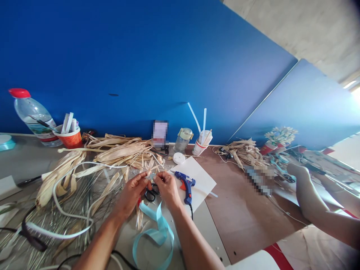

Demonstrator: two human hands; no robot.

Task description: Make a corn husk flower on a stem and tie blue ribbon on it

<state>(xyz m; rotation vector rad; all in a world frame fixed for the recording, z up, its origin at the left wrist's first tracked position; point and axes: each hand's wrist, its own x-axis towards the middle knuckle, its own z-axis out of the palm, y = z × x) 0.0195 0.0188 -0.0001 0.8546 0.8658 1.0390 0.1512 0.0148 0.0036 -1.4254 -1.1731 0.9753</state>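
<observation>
Close together over the desk, my left hand [137, 188] and my right hand [168, 187] are both closed in a pinch. My left fingers grip the base of a small corn husk flower [149, 165], its pale petals pointing up. At its stem my right fingers pinch the end of a light blue ribbon [160, 236], as far as I can see; the rest of the ribbon curls on the desk below. Black-handled scissors [150, 195] lie partly hidden behind my hands. Right of my right hand, a blue glue gun [186, 184] rests on a white sheet [204, 179].
Dried corn husks [123, 150] and thin wires [73, 210] cover the left side. Along the blue wall stand a bottle [36, 116], an orange cup [70, 138], a jar [183, 139] and a cup with glue sticks [201, 144]. At the right, another person's hand [299, 178] reaches in.
</observation>
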